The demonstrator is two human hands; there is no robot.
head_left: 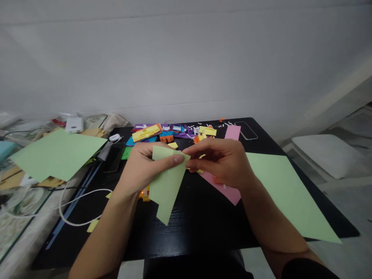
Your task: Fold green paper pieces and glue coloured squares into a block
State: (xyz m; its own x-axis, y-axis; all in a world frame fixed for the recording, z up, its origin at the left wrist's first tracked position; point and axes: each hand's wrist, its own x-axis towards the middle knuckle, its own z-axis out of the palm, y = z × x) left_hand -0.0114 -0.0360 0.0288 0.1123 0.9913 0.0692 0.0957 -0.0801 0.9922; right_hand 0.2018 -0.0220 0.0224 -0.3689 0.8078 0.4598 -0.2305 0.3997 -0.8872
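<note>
A light green paper piece with a notched lower edge hangs above the black table, held up by both hands. My left hand pinches it, the thumb lying across its upper part and the other fingers behind it. At the paper's upper right corner, my right hand has thumb and index finger closed on the edge. Beneath the right hand lies a pink sheet, partly covered. Yellow strips are stacked behind the left hand.
The black table carries a large green sheet at right, a phone-shaped outline, colourful scraps and a dark phone. Another green sheet and a white cable lie left. A white stool stands right.
</note>
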